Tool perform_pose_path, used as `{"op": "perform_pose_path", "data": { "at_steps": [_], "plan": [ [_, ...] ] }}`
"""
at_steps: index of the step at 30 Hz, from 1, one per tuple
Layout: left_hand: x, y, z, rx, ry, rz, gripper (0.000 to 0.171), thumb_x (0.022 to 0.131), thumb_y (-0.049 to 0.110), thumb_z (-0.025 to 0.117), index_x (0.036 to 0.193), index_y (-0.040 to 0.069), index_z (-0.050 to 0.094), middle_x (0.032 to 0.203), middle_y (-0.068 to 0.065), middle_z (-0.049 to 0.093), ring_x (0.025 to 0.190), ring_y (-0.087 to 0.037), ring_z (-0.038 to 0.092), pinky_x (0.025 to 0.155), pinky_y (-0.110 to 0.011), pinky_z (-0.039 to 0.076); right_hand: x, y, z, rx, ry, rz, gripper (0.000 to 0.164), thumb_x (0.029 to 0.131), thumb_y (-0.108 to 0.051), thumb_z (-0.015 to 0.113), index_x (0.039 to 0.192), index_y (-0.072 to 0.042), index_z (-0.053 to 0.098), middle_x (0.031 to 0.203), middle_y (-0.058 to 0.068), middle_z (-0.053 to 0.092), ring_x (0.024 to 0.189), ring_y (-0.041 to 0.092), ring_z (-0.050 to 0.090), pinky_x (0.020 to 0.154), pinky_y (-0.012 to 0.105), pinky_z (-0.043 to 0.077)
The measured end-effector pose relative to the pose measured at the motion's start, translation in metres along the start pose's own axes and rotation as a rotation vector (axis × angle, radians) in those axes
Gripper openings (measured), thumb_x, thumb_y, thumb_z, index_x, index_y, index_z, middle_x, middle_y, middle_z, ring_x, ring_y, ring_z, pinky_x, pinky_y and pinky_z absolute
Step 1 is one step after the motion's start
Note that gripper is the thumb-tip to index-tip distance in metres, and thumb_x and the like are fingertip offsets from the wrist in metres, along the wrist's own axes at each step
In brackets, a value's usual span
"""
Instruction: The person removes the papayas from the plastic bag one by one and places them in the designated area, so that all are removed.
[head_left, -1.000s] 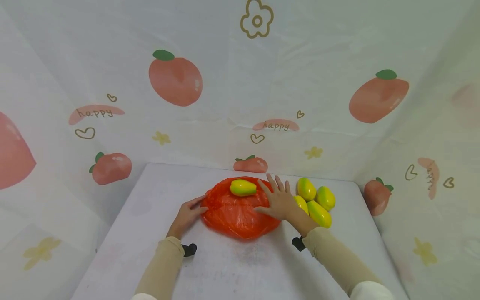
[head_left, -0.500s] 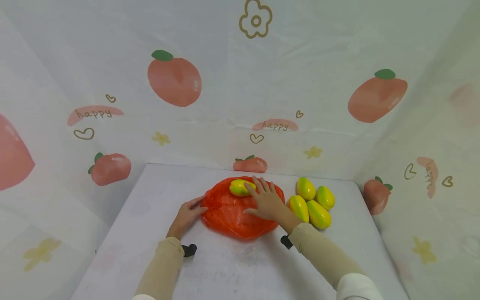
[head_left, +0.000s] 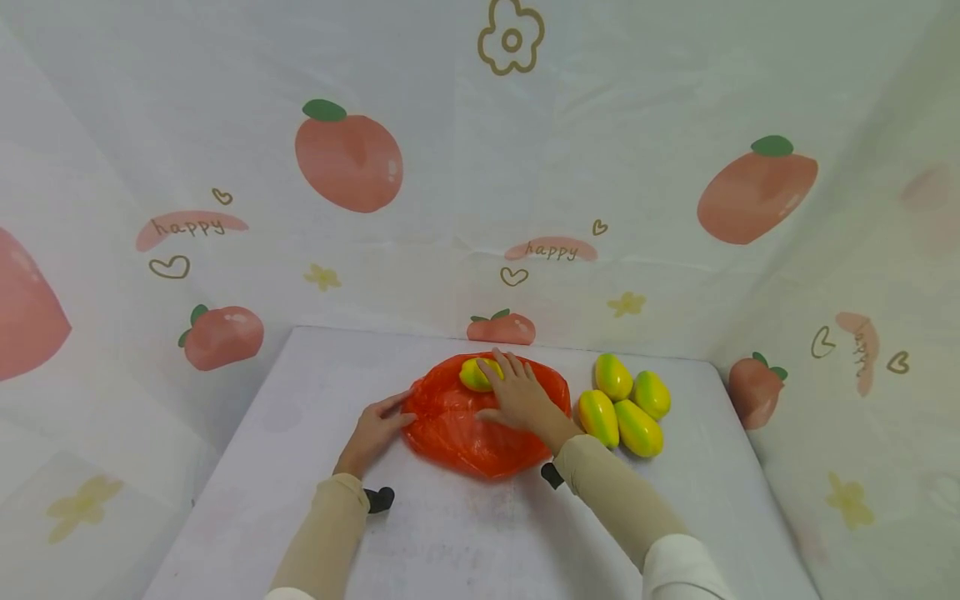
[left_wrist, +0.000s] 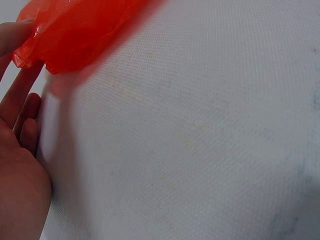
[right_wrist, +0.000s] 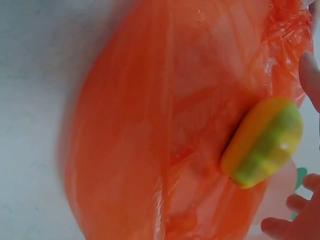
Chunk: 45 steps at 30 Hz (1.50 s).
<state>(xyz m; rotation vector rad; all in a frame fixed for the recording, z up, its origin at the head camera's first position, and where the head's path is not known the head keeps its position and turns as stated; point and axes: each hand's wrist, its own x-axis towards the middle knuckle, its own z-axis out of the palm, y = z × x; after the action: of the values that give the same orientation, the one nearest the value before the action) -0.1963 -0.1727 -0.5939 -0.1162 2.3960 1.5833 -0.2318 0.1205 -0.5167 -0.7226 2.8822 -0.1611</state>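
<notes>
A red plastic bag (head_left: 480, 446) lies spread on the table, its crinkled left end pinched between the thumb and fingers of my left hand (head_left: 375, 433). The left wrist view shows that thumb over the plastic and the fingers beneath it. On the bag rests a glossy yellow-green papaya (right_wrist: 265, 142). My right hand (head_left: 521, 400) reaches over the bag with fingers spread, overlapping the right end of the papaya in the head view. From the right wrist, a gap shows between its fingers (right_wrist: 300, 215) and the fruit.
Several more yellow-green papayas (head_left: 639, 428) sit in a cluster right of the bag. The white table (head_left: 457, 542) meets a printed cloth wall (head_left: 420, 292) at the back, with more cloth on both sides. A dark wrist mount (head_left: 380, 499) shows by the left cuff.
My right hand has moved left across the bag, from beside the papaya cluster to the papaya on the bag. My left hand, the bag and the fruit stay in place.
</notes>
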Motion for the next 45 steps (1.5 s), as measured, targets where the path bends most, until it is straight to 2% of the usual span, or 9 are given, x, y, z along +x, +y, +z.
{"op": "perform_pose_path", "data": {
  "at_steps": [7, 13, 17, 23, 30, 37, 45],
  "plan": [
    [0.003, -0.002, -0.001, -0.008, 0.0, -0.014, 0.053, 0.098, 0.036, 0.067, 0.149, 0.029, 0.054, 0.159, -0.005, 0.047, 0.154, -0.033, 0.033, 0.124, -0.059, 0.03, 0.012, -0.004, -0.001, 0.071, -0.012, 0.016, 0.097, 0.089, -0.057, 0.07, 0.164, -0.024, 0.017, 0.172, 0.012, 0.015, 0.157, 0.038, 0.021, 0.125, 0.058, 0.03],
    [0.005, -0.003, -0.003, -0.019, -0.016, -0.014, 0.054, 0.098, 0.036, 0.067, 0.149, 0.029, 0.053, 0.16, -0.006, 0.046, 0.155, -0.034, 0.032, 0.125, -0.06, 0.029, 0.02, -0.005, 0.002, 0.087, -0.015, 0.037, 0.097, 0.089, -0.053, 0.073, 0.164, -0.026, 0.018, 0.17, 0.011, 0.019, 0.155, 0.036, 0.025, 0.121, 0.057, 0.038],
    [0.005, -0.004, -0.003, -0.021, -0.012, -0.024, 0.053, 0.097, 0.037, 0.068, 0.148, 0.031, 0.054, 0.16, -0.004, 0.047, 0.155, -0.032, 0.032, 0.125, -0.059, 0.03, 0.025, -0.006, 0.006, 0.102, -0.013, 0.036, 0.096, 0.089, -0.05, 0.074, 0.164, -0.025, 0.019, 0.169, 0.011, 0.021, 0.154, 0.036, 0.025, 0.121, 0.057, 0.037],
    [0.006, -0.008, -0.001, -0.033, -0.018, -0.012, 0.053, 0.097, 0.037, 0.068, 0.148, 0.031, 0.054, 0.16, -0.003, 0.047, 0.154, -0.031, 0.033, 0.124, -0.058, 0.031, 0.027, -0.01, 0.009, 0.082, -0.032, 0.041, 0.094, 0.09, -0.047, 0.074, 0.164, -0.024, 0.02, 0.168, 0.012, 0.022, 0.153, 0.038, 0.028, 0.123, 0.056, 0.036],
    [0.007, -0.009, -0.001, -0.046, -0.019, -0.015, 0.056, 0.096, 0.039, 0.069, 0.149, 0.03, 0.054, 0.16, -0.003, 0.047, 0.154, -0.031, 0.033, 0.124, -0.058, 0.032, 0.025, -0.011, 0.008, 0.112, -0.024, 0.053, 0.092, 0.089, -0.04, 0.077, 0.163, -0.026, 0.025, 0.161, 0.011, 0.03, 0.147, 0.037, 0.034, 0.119, 0.053, 0.043],
    [0.007, -0.008, -0.002, -0.04, -0.017, -0.019, 0.056, 0.096, 0.039, 0.069, 0.149, 0.03, 0.054, 0.16, -0.004, 0.046, 0.155, -0.032, 0.032, 0.124, -0.058, 0.031, 0.025, -0.012, 0.007, 0.135, -0.033, 0.045, 0.077, 0.091, -0.028, 0.077, 0.158, -0.027, 0.038, 0.15, 0.012, 0.037, 0.131, 0.032, 0.043, 0.108, 0.046, 0.054],
    [0.005, -0.005, -0.001, -0.005, -0.01, -0.03, 0.056, 0.097, 0.041, 0.068, 0.149, 0.029, 0.054, 0.16, -0.006, 0.046, 0.154, -0.034, 0.032, 0.124, -0.061, 0.029, 0.023, -0.013, 0.007, 0.054, -0.043, 0.074, 0.065, 0.098, -0.02, 0.068, 0.155, -0.035, 0.04, 0.148, 0.011, 0.044, 0.129, 0.031, 0.044, 0.107, 0.047, 0.053]
  ]
}}
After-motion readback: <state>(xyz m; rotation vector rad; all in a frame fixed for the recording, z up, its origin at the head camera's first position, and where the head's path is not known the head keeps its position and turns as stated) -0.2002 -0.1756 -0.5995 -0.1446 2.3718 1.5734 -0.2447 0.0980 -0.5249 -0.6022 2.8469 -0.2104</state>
